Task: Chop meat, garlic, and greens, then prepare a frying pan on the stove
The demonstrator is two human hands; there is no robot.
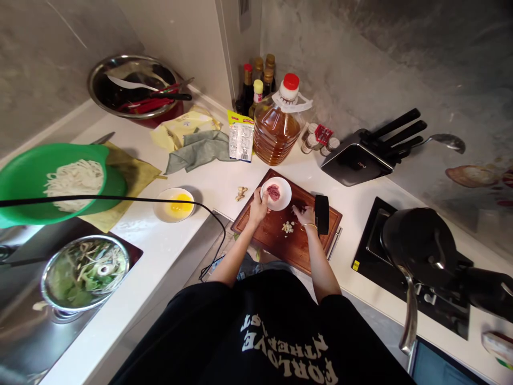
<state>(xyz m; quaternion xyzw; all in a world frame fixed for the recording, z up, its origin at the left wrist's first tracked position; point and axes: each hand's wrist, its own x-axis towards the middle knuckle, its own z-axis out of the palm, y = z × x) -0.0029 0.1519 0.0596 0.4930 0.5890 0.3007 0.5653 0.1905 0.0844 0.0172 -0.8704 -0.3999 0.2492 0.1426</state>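
Observation:
My left hand grips the near rim of a small white bowl with red meat in it, on a brown wooden cutting board. My right hand rests on the board just right of the bowl, fingers curled around something I cannot make out. A dark cleaver blade stands right beside that hand. A small pile of chopped pale bits lies on the board between my hands.
A big oil jug, sauce bottles and a knife block stand behind the board. A black pot sits on the hob at right. Left: beaten egg bowl, green colander of noodles, steel bowl of greens.

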